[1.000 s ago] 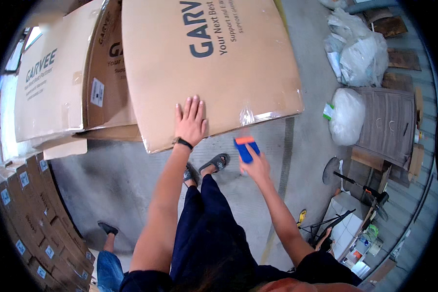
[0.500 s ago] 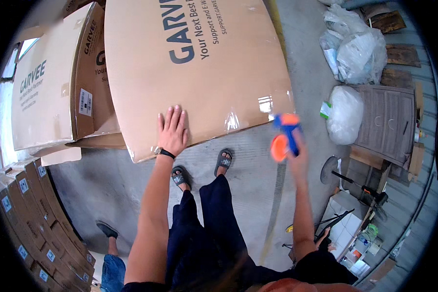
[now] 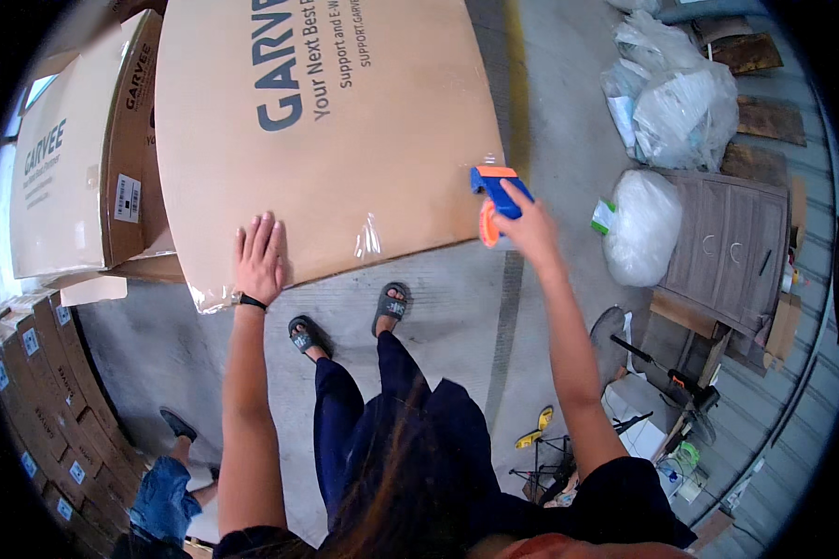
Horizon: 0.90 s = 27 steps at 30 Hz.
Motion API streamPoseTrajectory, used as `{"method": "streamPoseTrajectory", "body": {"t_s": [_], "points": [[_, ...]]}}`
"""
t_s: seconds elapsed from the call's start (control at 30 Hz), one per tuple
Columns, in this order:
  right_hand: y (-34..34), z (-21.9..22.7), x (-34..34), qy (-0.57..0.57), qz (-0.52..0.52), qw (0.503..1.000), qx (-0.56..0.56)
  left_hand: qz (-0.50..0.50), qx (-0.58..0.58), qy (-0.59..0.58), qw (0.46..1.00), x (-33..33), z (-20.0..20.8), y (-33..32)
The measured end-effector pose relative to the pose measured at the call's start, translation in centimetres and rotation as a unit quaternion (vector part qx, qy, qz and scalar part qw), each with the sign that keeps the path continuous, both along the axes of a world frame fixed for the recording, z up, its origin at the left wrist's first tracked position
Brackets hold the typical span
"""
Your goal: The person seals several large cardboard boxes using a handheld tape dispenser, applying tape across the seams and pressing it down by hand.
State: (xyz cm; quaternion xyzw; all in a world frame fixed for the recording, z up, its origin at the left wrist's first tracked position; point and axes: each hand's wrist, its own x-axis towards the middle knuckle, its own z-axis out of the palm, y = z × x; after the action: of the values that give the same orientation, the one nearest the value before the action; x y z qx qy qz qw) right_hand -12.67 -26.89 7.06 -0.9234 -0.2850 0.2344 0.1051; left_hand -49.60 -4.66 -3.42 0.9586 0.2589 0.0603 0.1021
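Note:
A large brown cardboard box [image 3: 391,140] with dark printing lies in front of me. My left hand [image 3: 260,261] rests flat on its near left part, fingers stretched out. In my right hand [image 3: 529,226] is a blue and orange tape dispenser [image 3: 505,192], gripped by its handle. The head of the dispenser is at the box's right edge, near the corner. Clear shiny tape [image 3: 367,236] shows on the near side of the box.
More boxes [image 3: 61,177] stand at the left, with stacked cartons [image 3: 56,401] below them. Another person's leg [image 3: 163,494] shows at lower left. On the right are plastic bags [image 3: 685,102], a grey drawer cabinet [image 3: 729,247] and a pedestal fan [image 3: 615,340]. Yellow shoes [image 3: 534,429] lie on the floor.
My right hand has brought the tape dispenser to the box's right edge. The whole scene has shifted left in view. My left hand stays flat on the box.

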Motion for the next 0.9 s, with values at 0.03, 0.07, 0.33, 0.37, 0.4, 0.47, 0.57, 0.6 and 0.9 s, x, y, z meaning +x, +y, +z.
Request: {"method": "streamPoseTrajectory", "body": {"t_s": [0.03,0.07,0.33,0.37,0.4,0.47,0.57,0.6,0.9], "points": [[-2.1,-0.2,-1.2,0.008,0.001,1.0,0.024,0.002,0.005,-0.007,1.0,0.1,0.1,-0.1],[-4.6,-0.5,-3.2,0.018,0.004,0.998,0.053,0.008,0.013,0.014,1.0,-0.1,0.1,-0.1],[-6.0,-8.4,-7.0,0.038,0.04,0.992,-0.112,0.037,-0.003,-0.018,0.999,-1.8,0.1,0.0],[-5.3,-12.6,-5.6,0.024,0.072,0.984,-0.162,0.037,-0.018,-0.037,0.998,-0.9,-0.4,-0.4],[-7.5,-16.3,-4.5,0.006,0.073,0.988,-0.133,0.035,-0.056,-0.029,0.997,0.5,-0.5,-0.6],[-7.4,-19.6,-6.5,-0.04,0.064,0.994,-0.073,0.026,-0.052,-0.034,0.998,-0.5,-2.8,-0.6],[-7.0,-14.3,-13.5,-0.007,0.017,0.994,-0.107,0.027,-0.041,-0.042,0.998,-1.1,1.2,-0.1],[-9.3,-12.9,-15.3,0.026,0.049,0.992,-0.117,0.037,-0.038,-0.049,0.997,-1.3,1.2,0.1],[-5.2,-1.6,-27.8,0.204,0.03,0.973,0.104,0.35,-0.005,-0.101,0.931,-8.4,-0.7,1.3]]}}
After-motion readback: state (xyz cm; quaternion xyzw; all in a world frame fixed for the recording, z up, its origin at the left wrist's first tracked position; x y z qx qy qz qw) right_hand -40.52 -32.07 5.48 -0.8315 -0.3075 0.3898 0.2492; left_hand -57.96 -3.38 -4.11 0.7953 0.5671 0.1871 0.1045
